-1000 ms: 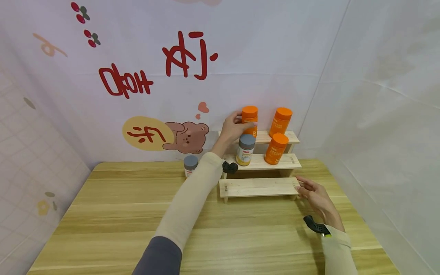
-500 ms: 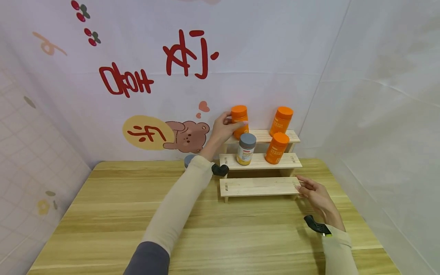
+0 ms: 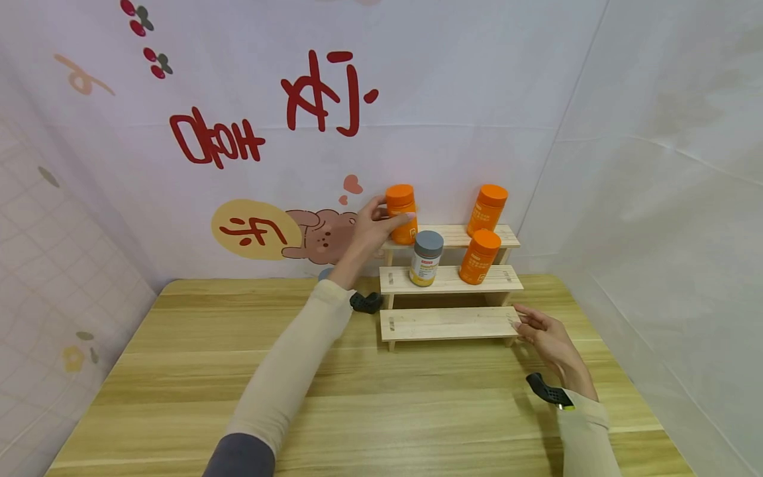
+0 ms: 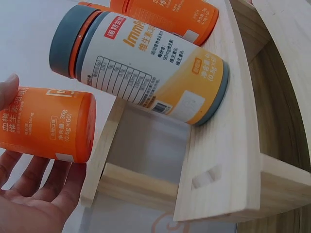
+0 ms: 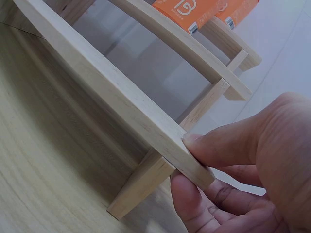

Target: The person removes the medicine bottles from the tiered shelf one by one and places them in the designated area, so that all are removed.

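My left hand (image 3: pixel 372 230) grips an orange supplement bottle (image 3: pixel 402 222) at the left end of the top tier of a three-tier wooden rack (image 3: pixel 450 324). In the left wrist view the thumb and fingers lie round this bottle (image 4: pixel 48 126); whether its base touches the board is unclear. A grey-lidded bottle (image 3: pixel 426 265) stands on the middle tier, left of an orange bottle (image 3: pixel 479 260). Another orange bottle (image 3: pixel 487 211) is at the top tier's right. My right hand (image 3: pixel 551 344) pinches the right end of the lowest board (image 5: pixel 131 107) between thumb and fingers.
Mostly hidden behind my left forearm, a grey lid (image 3: pixel 324 273) shows on the wood-grain table (image 3: pixel 197 371), left of the rack. A printed white cloth (image 3: pixel 453 86) hangs behind the rack, and another plain white side (image 3: pixel 667 218) borders the table's right.
The orange bottle in my left hand has moved left along the top tier to its left end. My right hand keeps its pinch on the lowest board.
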Motion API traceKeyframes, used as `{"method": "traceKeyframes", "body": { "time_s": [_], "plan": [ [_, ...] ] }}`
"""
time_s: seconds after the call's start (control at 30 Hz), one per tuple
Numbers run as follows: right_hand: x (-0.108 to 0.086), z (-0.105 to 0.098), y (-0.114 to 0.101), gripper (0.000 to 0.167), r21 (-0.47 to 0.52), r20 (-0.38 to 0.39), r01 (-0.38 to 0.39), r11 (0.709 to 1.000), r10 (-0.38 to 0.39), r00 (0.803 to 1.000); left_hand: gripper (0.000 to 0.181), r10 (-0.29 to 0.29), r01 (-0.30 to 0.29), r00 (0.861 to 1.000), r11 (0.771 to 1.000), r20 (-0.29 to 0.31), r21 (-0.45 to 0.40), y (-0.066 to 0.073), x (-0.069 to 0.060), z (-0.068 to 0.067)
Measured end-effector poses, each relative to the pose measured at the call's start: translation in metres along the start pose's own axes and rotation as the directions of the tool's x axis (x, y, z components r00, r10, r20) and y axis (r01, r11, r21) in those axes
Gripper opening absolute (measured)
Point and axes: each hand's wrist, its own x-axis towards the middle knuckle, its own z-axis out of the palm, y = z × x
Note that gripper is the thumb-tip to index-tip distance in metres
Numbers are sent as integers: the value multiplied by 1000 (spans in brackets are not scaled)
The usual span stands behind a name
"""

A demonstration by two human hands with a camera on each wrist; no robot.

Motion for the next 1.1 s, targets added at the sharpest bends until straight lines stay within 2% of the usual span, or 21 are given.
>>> {"method": "traceKeyframes", "body": {
  "time_s": [0.33,0.57,0.87,1.1],
  "plan": [
    [0,3,-1,61,6,2,-3,1000,3,1000,58,48,-48,999,999,-16,26,-1,-15,-17],
    [0,3,-2,62,-6,2,-6,1000,6,1000,58,82,-78,995,994,-52,72,2,-28,-31],
    [-2,1,-4,62,-6,-1,-8,1000,8,1000,53,125,-121,991,989,-42,82,-2,-45,-47],
    [-2,1,-3,63,-8,4,-17,1000,17,1000,53,118,-112,992,987,-44,113,-4,-59,-65]
  ]
}}
